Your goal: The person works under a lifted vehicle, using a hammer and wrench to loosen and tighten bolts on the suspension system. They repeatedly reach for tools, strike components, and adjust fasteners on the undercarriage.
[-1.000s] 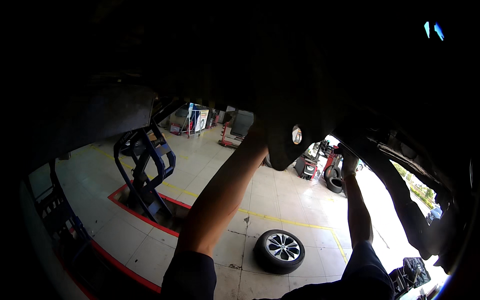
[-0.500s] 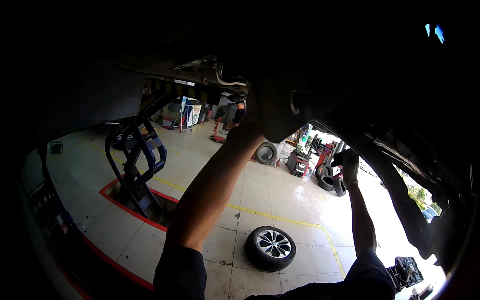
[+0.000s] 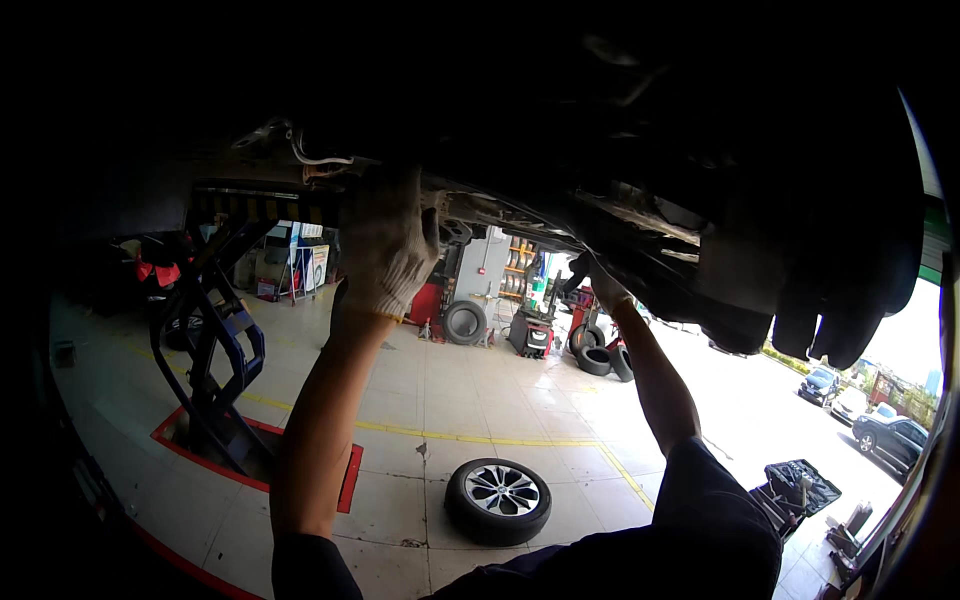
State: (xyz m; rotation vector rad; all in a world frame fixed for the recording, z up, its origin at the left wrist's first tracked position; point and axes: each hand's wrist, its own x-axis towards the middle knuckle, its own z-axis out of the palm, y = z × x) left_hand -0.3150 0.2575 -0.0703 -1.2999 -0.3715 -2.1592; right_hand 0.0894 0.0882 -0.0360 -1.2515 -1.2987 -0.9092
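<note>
Overhead is the dark underside of a raised car (image 3: 490,205), much of it lost in shadow. My left hand (image 3: 392,250), in a pale knitted glove, reaches up against it. Its thumb shows at the side, but its other fingers vanish into the dark. Farther right, my gloved right hand (image 3: 604,288) is raised just beneath a long dark underbody part (image 3: 640,275). Its fingers look curled around something small and dark, too shadowed to name. A bent light-coloured metal pipe (image 3: 315,155) shows left of my left hand.
A wheel with a tyre (image 3: 500,500) lies on the tiled floor below me. A blue scissor lift (image 3: 215,345) stands at left in a red-edged recess. Tyres (image 3: 593,360) and a red-black machine (image 3: 532,332) are farther back. An open tool case (image 3: 800,485) sits at right; cars are parked outside.
The view has swung to the right, bringing the parked cars in. My left hand, dark before, now shows its glove; my right hand now sits close under the dark underbody part.
</note>
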